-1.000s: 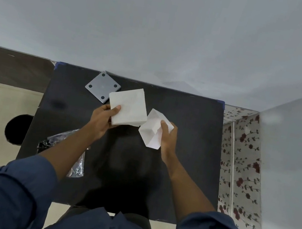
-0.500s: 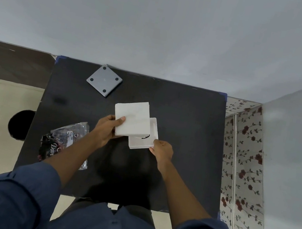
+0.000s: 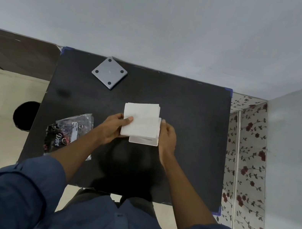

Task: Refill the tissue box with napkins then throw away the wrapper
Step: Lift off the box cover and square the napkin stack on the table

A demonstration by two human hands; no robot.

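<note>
Both hands now at the box, left hand pinching napkins lowered further over it, right hand shifted to its 3 o'clock side, fingers curled against it, wrapper unmoved at 9 o'clock

A single head-worn wide-angle view looks steeply down from above the near edge of the black tabletop, facing the far edge and the grey wall behind it. All four table corners fit inside the picture.
</note>
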